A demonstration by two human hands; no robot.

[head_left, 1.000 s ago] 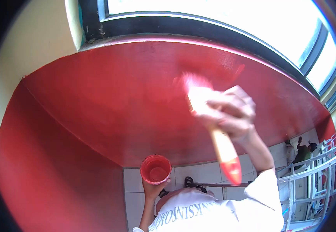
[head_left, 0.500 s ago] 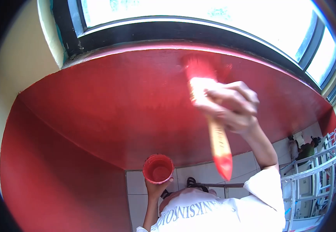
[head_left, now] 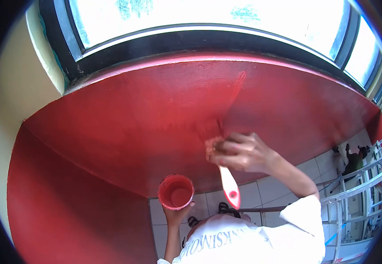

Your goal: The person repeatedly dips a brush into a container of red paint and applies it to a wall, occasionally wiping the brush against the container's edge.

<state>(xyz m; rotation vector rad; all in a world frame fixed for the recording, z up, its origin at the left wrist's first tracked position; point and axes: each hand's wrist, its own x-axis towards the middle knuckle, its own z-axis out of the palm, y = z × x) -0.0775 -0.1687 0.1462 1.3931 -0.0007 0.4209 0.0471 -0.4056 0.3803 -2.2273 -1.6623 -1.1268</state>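
Note:
My right hand (head_left: 239,153) is closed round a wide paintbrush (head_left: 229,187), whose pale handle with a red tip points down. The bristles, blurred, are against the red wall (head_left: 147,110) below the window. A streak of wet, glossy red paint (head_left: 239,86) runs above the brush. Low in the view, my left hand (head_left: 176,214) grips a round cup (head_left: 176,192) from beneath and the side, with its open top facing up. Red paint coats its inside and rim.
A black-framed window (head_left: 186,40) curves above a pink-red ledge. At the right stands a metal ladder (head_left: 353,189), with a person (head_left: 353,163) beyond it. Pale floor tiles (head_left: 279,191) lie below the wall. A cream wall (head_left: 19,75) rises at the left.
My right hand and the brush have moved down and a little left, away from the ledge. The brush handle now shows its other face. My left hand still holds the cup.

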